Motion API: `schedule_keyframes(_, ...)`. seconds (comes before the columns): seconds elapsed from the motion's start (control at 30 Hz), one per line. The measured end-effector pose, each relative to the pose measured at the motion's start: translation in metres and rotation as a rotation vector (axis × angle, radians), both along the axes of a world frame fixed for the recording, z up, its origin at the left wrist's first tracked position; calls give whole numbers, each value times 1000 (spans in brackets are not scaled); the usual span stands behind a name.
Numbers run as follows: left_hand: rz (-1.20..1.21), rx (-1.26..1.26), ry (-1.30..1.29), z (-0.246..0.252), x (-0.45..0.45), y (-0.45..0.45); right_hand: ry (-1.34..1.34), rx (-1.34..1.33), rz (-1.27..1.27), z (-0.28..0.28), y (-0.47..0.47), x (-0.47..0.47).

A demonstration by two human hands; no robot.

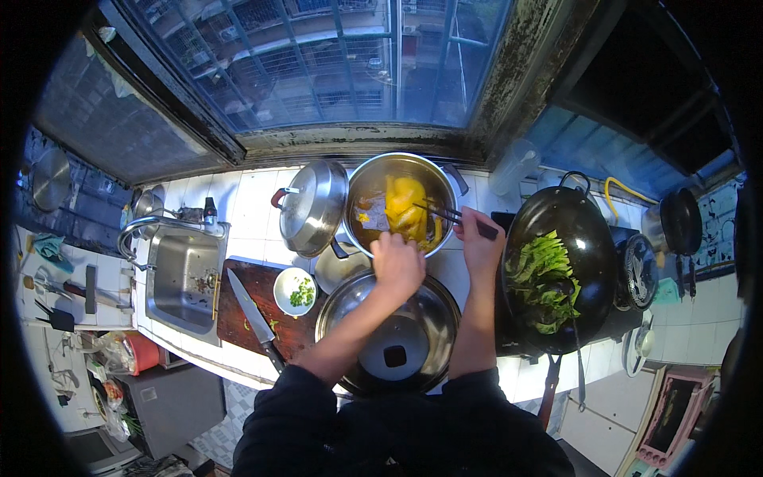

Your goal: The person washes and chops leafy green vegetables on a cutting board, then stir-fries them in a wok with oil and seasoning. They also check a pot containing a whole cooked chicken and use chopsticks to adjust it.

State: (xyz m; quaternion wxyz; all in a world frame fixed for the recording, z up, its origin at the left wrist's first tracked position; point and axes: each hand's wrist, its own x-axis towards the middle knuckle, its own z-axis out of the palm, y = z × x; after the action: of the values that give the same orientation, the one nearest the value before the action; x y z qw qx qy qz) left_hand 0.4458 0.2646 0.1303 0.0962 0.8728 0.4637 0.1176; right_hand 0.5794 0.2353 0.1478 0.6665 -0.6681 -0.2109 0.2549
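Observation:
A whole yellow chicken [405, 200] lies in brown liquid in a large metal pot [365, 168] before the window. My right hand [480, 238], at the pot's right rim, grips dark chopsticks [444, 212] whose tips touch the chicken. My left hand [397, 262] is at the pot's near rim with its fingers bent down over the edge by the chicken's lower end; whether it holds anything is hidden. Beneath my left forearm sits a wide pan with a glass-and-metal lid [393, 340]. A domed steel lid [313, 208] leans against the pot's left side.
A kitchen knife [250, 307] lies on a wooden cutting board [238, 334], beside a white bowl of chopped green onion [295, 291]. Left of the board is a steel sink [179, 286]. At right, a black wok [536, 226] holds leafy greens [545, 274] and a ladle.

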Motion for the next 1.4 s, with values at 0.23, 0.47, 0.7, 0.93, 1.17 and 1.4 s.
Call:
schedule_keyframes(0.23, 232, 76, -157, 15, -72, 23, 98, -50, 101, -8, 3, -13)
schedule_keyframes(0.47, 425, -40, -190, 19, -115, 34, 84, -79, 156, -7, 5, -34)
schedule_keyframes(0.7, 496, -40, -177, 22, -135, 44, 158, 14, -67, 1, -14, -7)
schedule_keyframes(0.93, 514, -68, -160, 24, -141, 44, 275, 25, 155, -27, -13, -23)
schedule_keyframes(1.17, 567, -36, -131, 28, -151, 55, -558, -4, 395, -30, 0, -80)
schedule_keyframes(1.4, 637, -33, -192, 19, -169, 96, -874, -323, 464, -25, -3, -85)
